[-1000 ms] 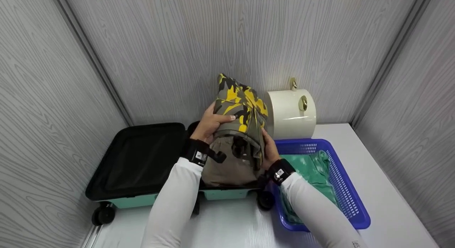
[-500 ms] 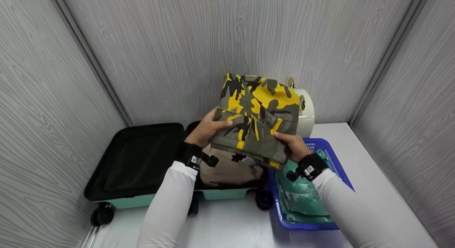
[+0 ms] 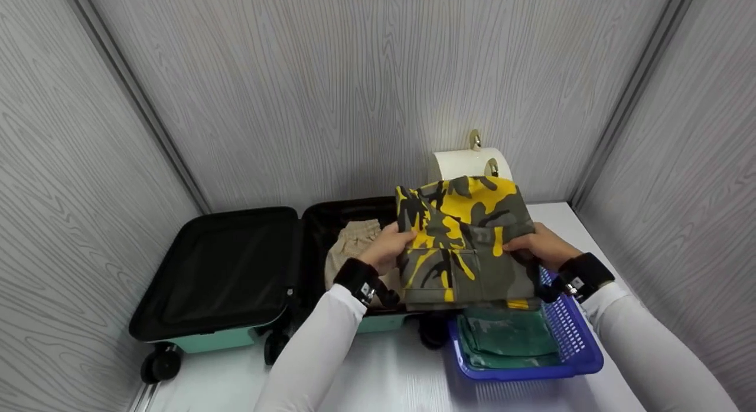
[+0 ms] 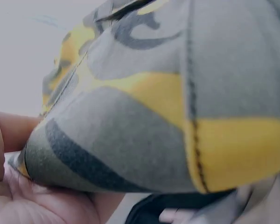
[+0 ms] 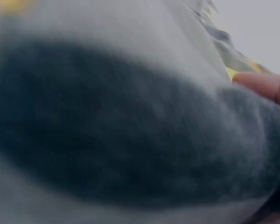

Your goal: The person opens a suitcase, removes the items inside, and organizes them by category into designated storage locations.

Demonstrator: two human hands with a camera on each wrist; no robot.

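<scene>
Both hands, left hand [image 3: 388, 247] and right hand [image 3: 538, 247], grip a folded, soft yellow-grey camouflage garment [image 3: 463, 247] by its sides.

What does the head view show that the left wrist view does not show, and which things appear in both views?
Only the head view shows the right hand, the open suitcase with a beige garment inside, the blue basket holding green clothes, and the paper roll on the wall. Only the left wrist view shows the stitched seam of the cloth close up and the palm beneath it. Both show the left hand gripping the folded camouflage garment.
</scene>
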